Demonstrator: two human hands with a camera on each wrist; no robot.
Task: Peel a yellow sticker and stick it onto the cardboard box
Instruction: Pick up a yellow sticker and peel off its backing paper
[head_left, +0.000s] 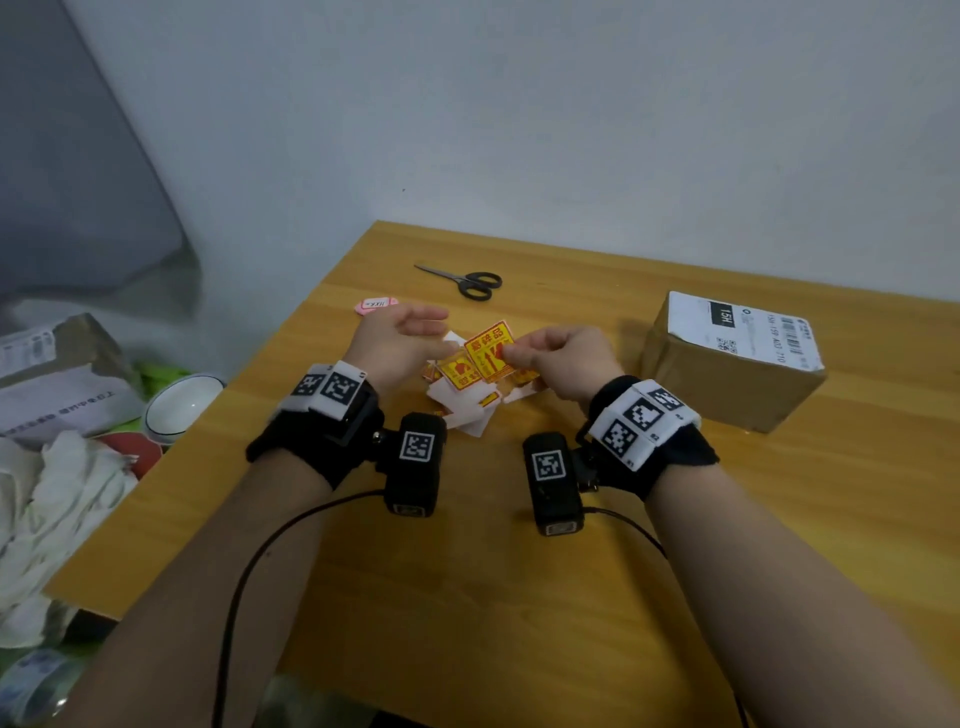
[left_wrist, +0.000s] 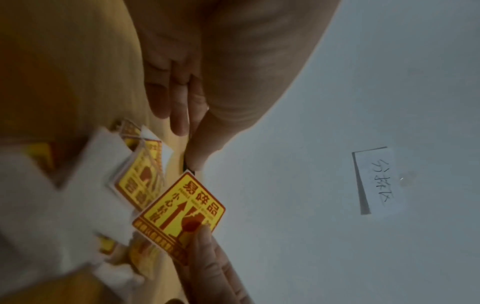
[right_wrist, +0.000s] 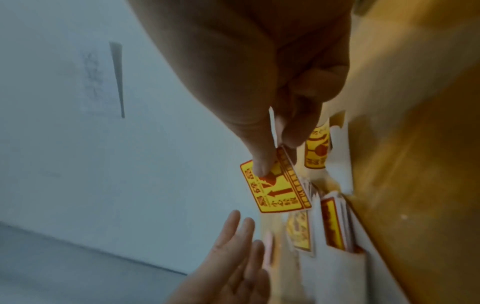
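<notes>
**Yellow sticker pinched above the pile**

The right hand (head_left: 558, 364) holds a yellow sticker (head_left: 489, 352) above the wooden bench (head_left: 519, 597), its thumb and fingers (right_wrist: 262, 164) pinching one corner; the sticker stands tilted, printed face towards the camera. The left hand (head_left: 397, 340) hovers just beside it, fingers (right_wrist: 233, 228) straight and loosely spread, holding nothing. Beneath both hands lies a loose pile of stickers (head_left: 462, 400) with white backing papers, resting on the bench. The cardboard box (head_left: 727, 374), with a white shipping label on top, sits well apart to the right. Black scissors (head_left: 467, 282) and a pink tag (head_left: 375, 303) lie farther back
</notes>
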